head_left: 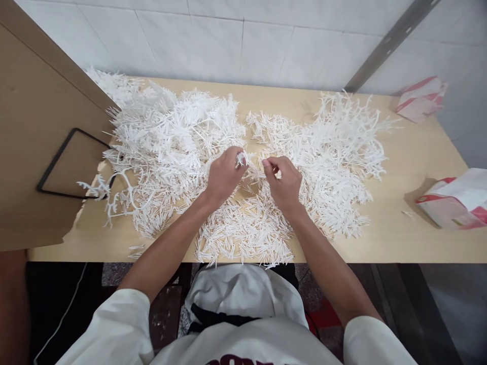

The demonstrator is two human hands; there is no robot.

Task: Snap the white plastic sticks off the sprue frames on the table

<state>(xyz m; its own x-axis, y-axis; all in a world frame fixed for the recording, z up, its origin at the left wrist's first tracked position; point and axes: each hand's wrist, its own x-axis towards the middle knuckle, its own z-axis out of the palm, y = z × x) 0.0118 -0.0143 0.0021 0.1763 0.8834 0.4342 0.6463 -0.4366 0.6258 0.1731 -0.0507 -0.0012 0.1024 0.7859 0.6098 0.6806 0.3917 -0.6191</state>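
Near edge of the worktop (399,208): front heap (245,230) of short white sticks, right in front of the person, a few at the lip. Spot looks chosen for short reach; lip placement looks like a spill risk.

Just beyond it, both hands are up over the gap between the side heaps, facing each other and near but apart. Left hand (225,175): grip curled around a small bunch (241,159) of white bits, ends poking out near the thumb. Probably held that way to leave those ends reachable. Right hand (284,182): narrow grip, thumb to forefinger; can't tell if a piece sits between the tips. Reads as a pinch for fine work.

Left: loose branched strand (114,195) by the cardboard (41,101), which stands at the worktop's end with a black frame (56,158) on its face. Could be a box side; contents not visible.

Further back, left heap (171,126) and right heap (335,152) flank the hands. Right one has longer branched bits at the back, so maybe loosely grouped by shape.

Containers, far right: two red-and-white bags, one nearer (449,205), one at the back (420,99). Can't see inside either. Both sit well apart from the hands, likely to free up working room.
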